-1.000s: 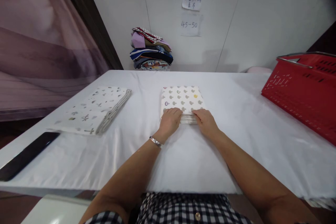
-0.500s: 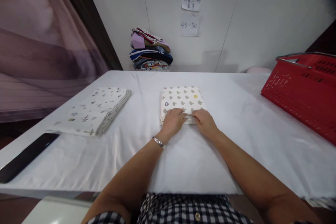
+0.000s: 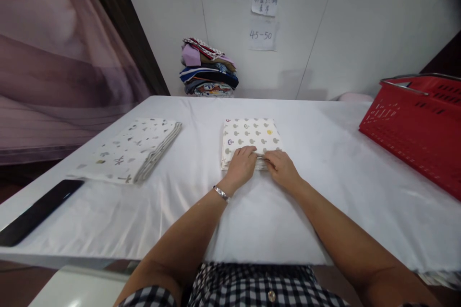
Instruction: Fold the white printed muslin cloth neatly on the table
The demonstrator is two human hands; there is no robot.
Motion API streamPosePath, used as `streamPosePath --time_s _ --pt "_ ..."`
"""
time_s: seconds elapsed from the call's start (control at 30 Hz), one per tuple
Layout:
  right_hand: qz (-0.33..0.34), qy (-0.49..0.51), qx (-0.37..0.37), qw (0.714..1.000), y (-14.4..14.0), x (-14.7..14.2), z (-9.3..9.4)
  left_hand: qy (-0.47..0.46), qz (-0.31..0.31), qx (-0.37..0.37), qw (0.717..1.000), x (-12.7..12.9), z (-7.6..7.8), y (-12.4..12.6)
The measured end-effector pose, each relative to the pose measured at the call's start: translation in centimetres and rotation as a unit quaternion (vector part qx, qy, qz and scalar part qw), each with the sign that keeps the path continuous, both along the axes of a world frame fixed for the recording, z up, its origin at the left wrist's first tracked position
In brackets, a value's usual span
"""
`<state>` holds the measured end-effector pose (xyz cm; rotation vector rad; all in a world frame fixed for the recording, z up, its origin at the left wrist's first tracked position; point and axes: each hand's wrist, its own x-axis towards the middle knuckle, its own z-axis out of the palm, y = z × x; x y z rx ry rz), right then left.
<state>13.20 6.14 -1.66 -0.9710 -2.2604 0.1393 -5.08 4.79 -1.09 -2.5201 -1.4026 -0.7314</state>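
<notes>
Fingers of the left hand [image 3: 242,165] and right hand [image 3: 283,168] pinch the near edge of the mushroom-print folded cloth [image 3: 251,136] at frame centre on the white table [image 3: 324,201], best kept level so the layers stay aligned.

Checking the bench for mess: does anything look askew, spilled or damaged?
Nothing stands out. Both hands, left hand and right hand, rest on the near edge of the squarely folded mushroom-print cloth; the other folded cloth lies flat.
</notes>
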Motion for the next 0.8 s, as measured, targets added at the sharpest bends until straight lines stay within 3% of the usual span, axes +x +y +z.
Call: streamPosePath --time_s 0.4,0.8 --pt "-0.019 -0.018 0.025 0.999 0.14 0.1 -0.17 0.004 -0.03 -0.014 0.999 -0.12 0.46 -0.54" --pt "-0.01 -0.052 0.046 0.998 0.08 0.11 -0.3 -0.027 -0.011 -0.044 0.999 -0.2 0.69 -0.89"
